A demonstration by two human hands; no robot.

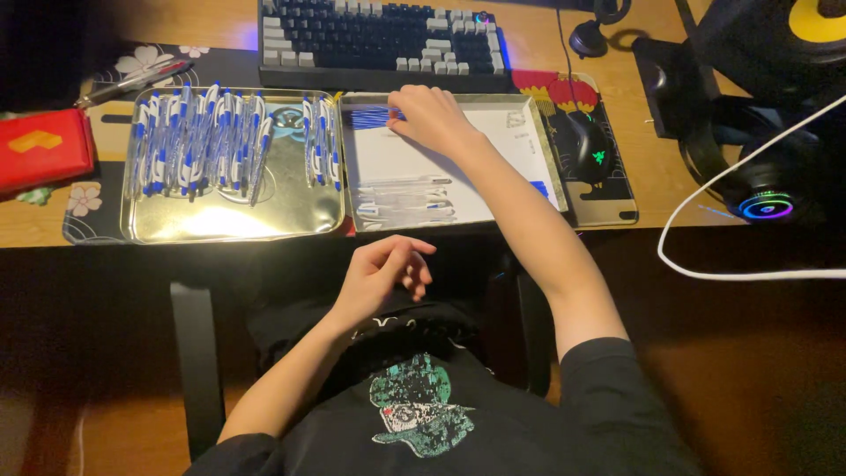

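1. Over at the far left edge of the frame sits a red case (42, 148) on the wooden desk (211, 22), with a single pen (132, 82) lying just above and to its right, on a floral desk mat (115, 123).
2. Next up, left of centre, is a shiny metal tray (264, 220) holding a big batch of blue-and-white pens (194, 141) lined up side by side across its upper half, plus a smaller bunch near its right wall.
3. Lower centre: the left hand (383, 275) hangs below the desk edge, over the lap, fingers loosely curled. Looks empty, but I can't say for sure.
4. Just right of the metal tray is a second tray lined in white (397, 159). Clear pen barrels (405, 198) lie in its lower left part, and a little pile of blue pen parts (372, 115) sits in its top left corner.
5. The right hand (432, 119) reaches into that top left corner, fingertips pinched down on the blue parts. Too small to tell how many it has.
6. Top centre, a dark keyboard (379, 40) runs along behind both trays.
7. Right of the white tray there's a black mouse (592, 150).
8. Far right: headphones (762, 189) with a glowing ring, and a white cable (705, 273) looping past.
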